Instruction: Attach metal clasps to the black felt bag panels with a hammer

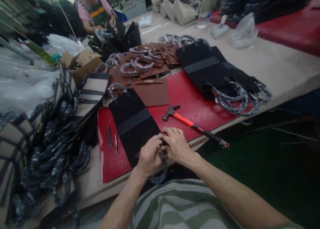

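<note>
A black bag panel with a grey band lies on a red mat before me. Both hands meet at its near right corner. My left hand is closed with bent fingers at the base of a plastic-wrapped handle, which hangs over the table edge. The fingers of my right hand pinch the same spot from the other side. What lies between the fingertips is hidden. A claw hammer with an orange and black grip rests just beyond my right hand. Two slim metal tools lie left of the panel.
Brown panels with wrapped handles are heaped behind. More black panels are stacked at the right. Striped pieces with wrapped handles crowd the left side. A person in pink stands across the table near black bags.
</note>
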Demonstrator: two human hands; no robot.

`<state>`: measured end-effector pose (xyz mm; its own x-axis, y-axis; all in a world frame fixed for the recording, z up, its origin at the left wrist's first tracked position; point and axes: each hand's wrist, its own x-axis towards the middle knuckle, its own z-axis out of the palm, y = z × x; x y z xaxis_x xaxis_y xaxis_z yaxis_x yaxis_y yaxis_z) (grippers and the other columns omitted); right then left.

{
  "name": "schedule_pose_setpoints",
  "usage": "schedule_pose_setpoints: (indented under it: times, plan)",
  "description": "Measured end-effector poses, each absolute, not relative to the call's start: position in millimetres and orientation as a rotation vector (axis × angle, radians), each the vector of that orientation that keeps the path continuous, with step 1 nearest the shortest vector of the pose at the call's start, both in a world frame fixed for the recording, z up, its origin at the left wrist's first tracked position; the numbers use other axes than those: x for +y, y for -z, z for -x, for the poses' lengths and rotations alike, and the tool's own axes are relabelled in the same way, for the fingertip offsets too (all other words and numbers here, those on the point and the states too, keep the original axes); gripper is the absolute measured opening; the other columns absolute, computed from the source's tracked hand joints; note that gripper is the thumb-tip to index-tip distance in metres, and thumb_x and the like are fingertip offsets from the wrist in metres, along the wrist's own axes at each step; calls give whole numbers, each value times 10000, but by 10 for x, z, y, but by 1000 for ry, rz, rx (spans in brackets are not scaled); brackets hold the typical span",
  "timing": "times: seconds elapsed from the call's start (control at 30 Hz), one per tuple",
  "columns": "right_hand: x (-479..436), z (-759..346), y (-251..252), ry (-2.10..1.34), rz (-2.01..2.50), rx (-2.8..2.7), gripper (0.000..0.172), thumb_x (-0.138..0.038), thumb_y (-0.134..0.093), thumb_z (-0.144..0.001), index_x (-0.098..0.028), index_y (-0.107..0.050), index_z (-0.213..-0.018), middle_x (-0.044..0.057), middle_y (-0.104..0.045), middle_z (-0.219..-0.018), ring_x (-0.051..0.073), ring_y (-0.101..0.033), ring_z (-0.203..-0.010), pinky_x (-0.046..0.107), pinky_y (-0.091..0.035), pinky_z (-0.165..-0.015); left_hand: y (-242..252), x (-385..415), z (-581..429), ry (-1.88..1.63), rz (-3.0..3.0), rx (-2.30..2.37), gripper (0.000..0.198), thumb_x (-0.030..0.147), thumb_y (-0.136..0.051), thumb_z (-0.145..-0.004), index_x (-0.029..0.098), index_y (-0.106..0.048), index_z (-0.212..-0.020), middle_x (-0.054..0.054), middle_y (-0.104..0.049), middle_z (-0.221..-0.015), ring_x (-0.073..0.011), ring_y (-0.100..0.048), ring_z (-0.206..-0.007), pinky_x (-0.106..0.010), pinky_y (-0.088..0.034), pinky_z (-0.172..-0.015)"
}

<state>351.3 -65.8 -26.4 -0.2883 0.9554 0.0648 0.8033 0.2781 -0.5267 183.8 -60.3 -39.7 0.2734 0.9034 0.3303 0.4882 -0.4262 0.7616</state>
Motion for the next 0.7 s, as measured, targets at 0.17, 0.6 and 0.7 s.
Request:
schedule_pose_setpoints:
  times: [0.17,0.6,0.7]
  plan:
    - [-656,-3517,290,-600,1570,-2171,419,-227,-680,-807,-222,-633,-1223,103,-563,-1328,279,-462,-1179,433,-323,-964,292,-473,-1617,-1338,-1317,1527,268,386,-546,-923,163,-644,-1035,-105,-713,-1066,-223,-724,-952,-405,-613,-830]
    - [-672,-3515,312,-542,1568,-2175,458,-218,-682,-803,-214,-615,-1256,113,-550,-1352,291,-462,-1196,440,-327,-987,155,-789,-374,-799,-1221,2310,378,529,-598,-780,169,-673,-693,-38,-682,-606,-239,-669,-617,-308,-502,-596]
    - [-675,-3517,310,-517,1552,-2203,468,-206,-663,-811,-196,-602,-1274,120,-549,-1347,294,-466,-1184,438,-328,-991,100,-747,-252,-484,-1382,2506,373,506,-535,-803,197,-625,-614,-88,-669,-610,-288,-661,-664,-335,-454,-607]
